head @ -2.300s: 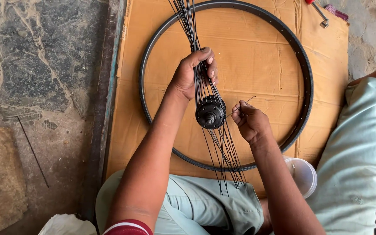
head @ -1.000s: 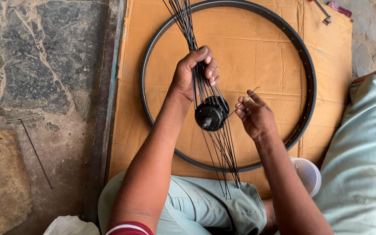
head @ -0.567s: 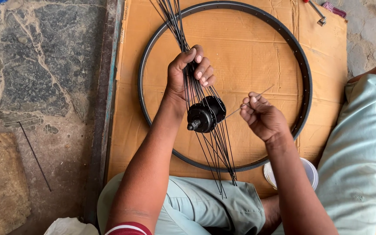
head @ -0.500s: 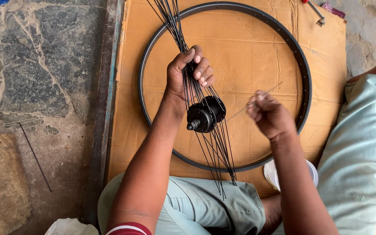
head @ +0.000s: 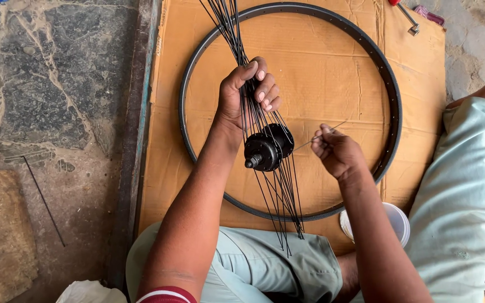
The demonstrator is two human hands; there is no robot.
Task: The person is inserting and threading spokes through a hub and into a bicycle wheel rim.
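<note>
Our left hand (head: pixel 247 95) clamps a bundle of thin black steel spokes (head: pixel 237 33) above the black metal hub (head: pixel 266 149); our right hand (head: pixel 337 151) pinches one loose spoke (head: pixel 325 130) right of it, inside the round black rim (head: pixel 391 101) on brown cardboard (head: pixel 321 62).

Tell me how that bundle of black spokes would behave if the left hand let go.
The spokes look thin and long, so they would probably splay and flex. They seem threaded through the hub, which the left hand steadies; it would likely tip over.
</note>
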